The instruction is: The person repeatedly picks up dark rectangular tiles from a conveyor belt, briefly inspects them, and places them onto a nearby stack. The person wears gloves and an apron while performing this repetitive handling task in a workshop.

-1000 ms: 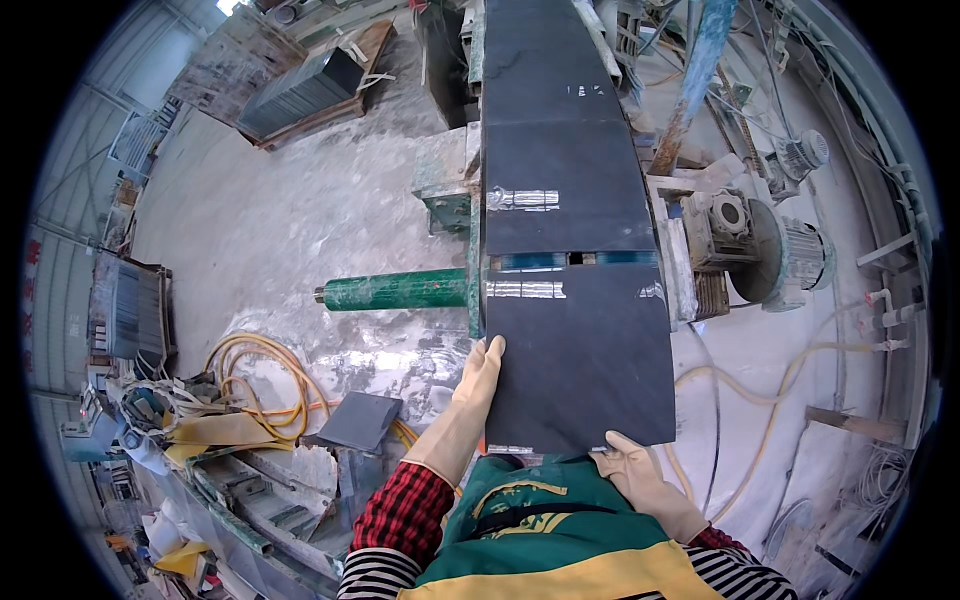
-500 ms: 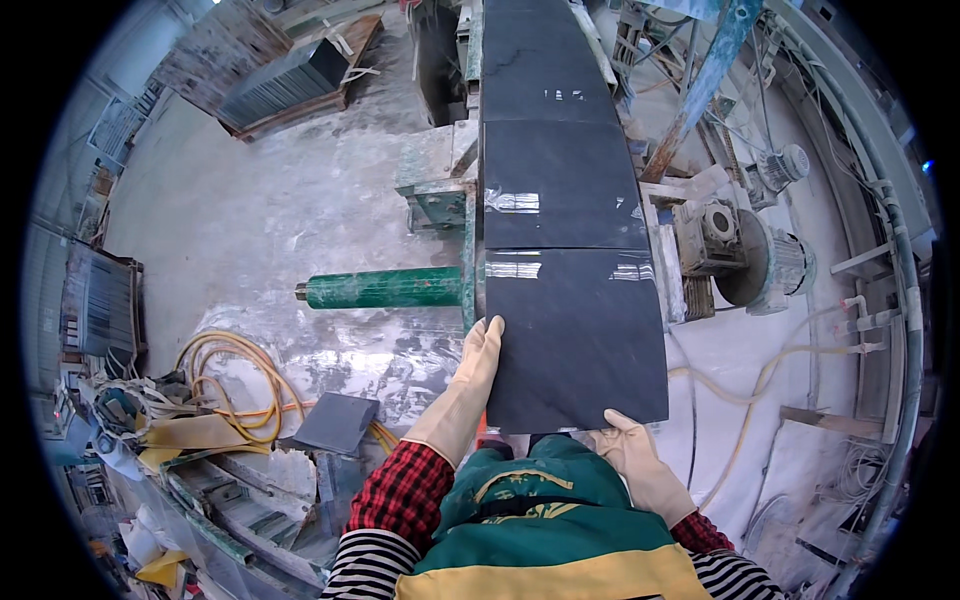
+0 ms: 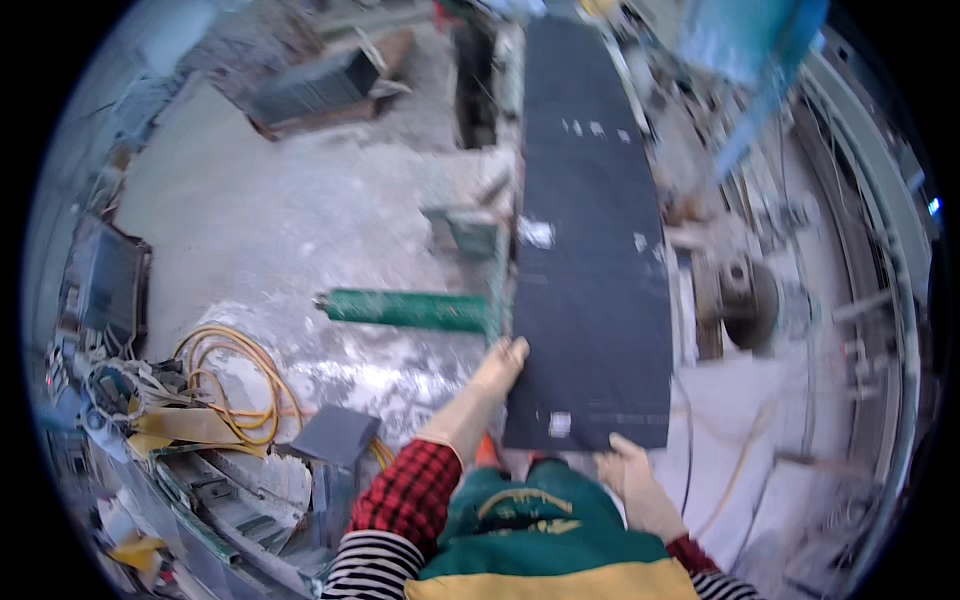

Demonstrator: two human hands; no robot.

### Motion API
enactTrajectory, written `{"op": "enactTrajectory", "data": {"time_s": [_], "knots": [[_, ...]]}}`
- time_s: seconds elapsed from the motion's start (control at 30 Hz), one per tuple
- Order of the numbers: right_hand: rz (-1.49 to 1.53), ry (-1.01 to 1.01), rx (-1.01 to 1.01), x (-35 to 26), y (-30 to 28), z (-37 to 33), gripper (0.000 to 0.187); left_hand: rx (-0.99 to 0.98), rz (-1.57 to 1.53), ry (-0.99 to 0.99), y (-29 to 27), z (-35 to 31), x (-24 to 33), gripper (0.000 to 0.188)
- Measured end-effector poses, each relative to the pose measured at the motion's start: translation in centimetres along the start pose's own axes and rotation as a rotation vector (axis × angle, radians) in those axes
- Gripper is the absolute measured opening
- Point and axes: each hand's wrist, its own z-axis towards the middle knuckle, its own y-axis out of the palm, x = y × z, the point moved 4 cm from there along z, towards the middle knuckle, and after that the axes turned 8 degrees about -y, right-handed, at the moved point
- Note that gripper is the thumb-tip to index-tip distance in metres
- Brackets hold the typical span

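A flat dark grey stone slab (image 3: 595, 370) lies at the near end of a long row of dark slabs (image 3: 580, 95) running away from me. Wearing a cream rubber glove, my left hand (image 3: 502, 368) is closed on the slab's left edge, thumb on top. My right hand (image 3: 634, 482), gloved likewise, grips the near edge close to the right corner. The fingers under the slab are hidden by it. White patches, perhaps reflections, show on the dark surface. Motion blurs the picture, and the seams between slabs are hard to make out.
A green roller (image 3: 408, 310) juts leftward from the conveyor frame. At right stands a motor (image 3: 750, 300) with a round housing. Yellow hose coils (image 3: 235, 375) lie on the floor at left, beside a loose grey slab (image 3: 333, 436). Stacked slabs (image 3: 315, 88) stand at the far left.
The view has shifted, so the slabs and hands appear farther right and slightly lower. Both hands keep hold of the near slab. A white patch now shows near its front edge.
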Motion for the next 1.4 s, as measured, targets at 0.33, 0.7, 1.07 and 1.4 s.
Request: {"op": "enactTrajectory", "data": {"time_s": [0.33, 0.7, 1.07, 1.4], "knots": [[-0.355, 0.198, 0.021, 1.0, -7.4, 6.3, 0.041, -0.087, -0.348, -0.084, -9.8, -4.4, -10.0, 0.058], [-0.405, 0.055, 0.008, -0.3, -0.8, 3.4, 0.04, 0.407, -0.852, -0.143, -18.3, -17.7, -23.4, 0.055], [-0.355, 0.012, -0.024, -0.4, 0.4, 2.6, 0.04, 0.453, -0.867, -0.238, -19.1, -16.0, -21.9, 0.051], [-0.281, -0.027, -0.03, -0.5, 0.8, 1.6, 0.04, 0.373, -0.829, -0.263, -17.1, -13.0, -23.9, 0.041]]}}
